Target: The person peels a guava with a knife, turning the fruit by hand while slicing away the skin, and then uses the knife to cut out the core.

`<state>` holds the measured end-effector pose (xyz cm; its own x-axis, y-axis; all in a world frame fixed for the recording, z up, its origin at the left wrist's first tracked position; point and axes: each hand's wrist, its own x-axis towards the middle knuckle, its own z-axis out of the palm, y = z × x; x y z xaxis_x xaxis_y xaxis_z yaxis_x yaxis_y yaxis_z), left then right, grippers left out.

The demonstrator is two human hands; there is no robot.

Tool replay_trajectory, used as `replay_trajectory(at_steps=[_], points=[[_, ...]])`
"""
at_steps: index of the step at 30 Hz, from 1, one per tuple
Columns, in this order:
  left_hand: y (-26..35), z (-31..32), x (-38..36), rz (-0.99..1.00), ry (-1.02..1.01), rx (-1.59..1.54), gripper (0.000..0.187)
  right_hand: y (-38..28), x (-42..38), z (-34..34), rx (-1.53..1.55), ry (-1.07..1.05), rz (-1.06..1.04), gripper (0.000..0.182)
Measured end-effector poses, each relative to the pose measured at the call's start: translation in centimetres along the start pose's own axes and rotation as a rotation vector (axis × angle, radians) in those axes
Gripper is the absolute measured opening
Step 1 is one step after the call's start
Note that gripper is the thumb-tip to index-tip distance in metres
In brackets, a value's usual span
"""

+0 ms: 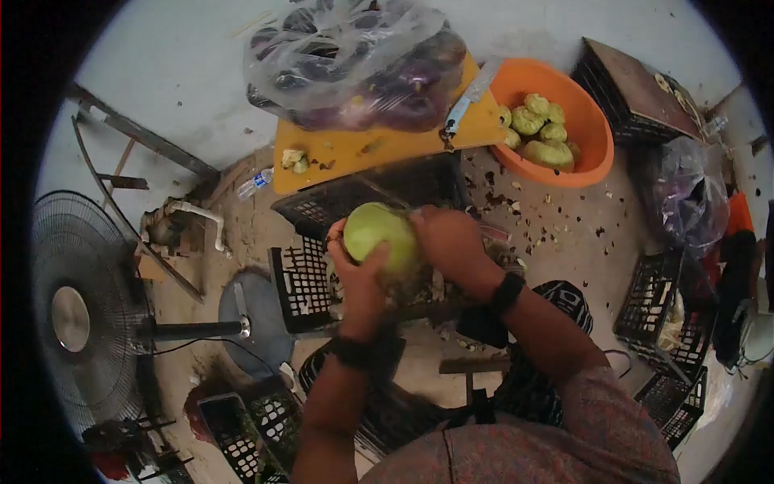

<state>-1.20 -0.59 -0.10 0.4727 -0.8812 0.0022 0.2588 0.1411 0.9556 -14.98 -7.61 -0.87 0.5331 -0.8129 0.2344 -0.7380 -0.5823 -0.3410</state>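
Shows the round green produce [376, 234] held above the black crate [302, 278], inward from its left edge and off the near edge of the surface [351, 159]: clamped in the left hand [359, 282], right hand [455, 246] curled at its right side, cannot tell whether on anything. Looks fairly heavy, firm and smooth, probably slippery if wet. Best cradled low, with a wide grasp.

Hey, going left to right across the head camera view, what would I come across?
Fan head, bent white pipe, plastic bottle, round green vegetable, right hand, orange basin, clear plastic bag beyond the basin.
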Motion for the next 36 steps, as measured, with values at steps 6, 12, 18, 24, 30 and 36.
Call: replay_trajectory(at_steps=[6,12,18,24,30,36], points=[[0.6,-2.5,2.1,-0.387,-0.092,-0.645,0.054,-0.6,-0.2,-2.5,0.478,0.172,0.059,0.027],[-0.6,-3.6,2.3,-0.346,-0.097,-0.599,0.056,-1.6,-1.7,-3.9,0.422,0.103,-0.154,0.023],[-0.5,-3.4,2.3,-0.325,-0.150,-0.675,0.050,-1.2,-2.1,-3.9,0.340,0.146,-0.251,0.026],[0.1,-2.6,2.4,-0.424,-0.107,-0.628,0.056,-0.8,-2.4,-4.3,0.265,0.184,-0.296,0.023],[0.3,-2.4,2.2,-0.456,-0.132,-0.615,0.058,-1.0,-2.4,-4.3,0.191,0.238,-0.305,0.023],[0.5,-2.8,2.0,-0.449,-0.134,-0.498,0.059,-0.1,-1.5,-3.7,0.162,0.243,-0.253,0.025]])
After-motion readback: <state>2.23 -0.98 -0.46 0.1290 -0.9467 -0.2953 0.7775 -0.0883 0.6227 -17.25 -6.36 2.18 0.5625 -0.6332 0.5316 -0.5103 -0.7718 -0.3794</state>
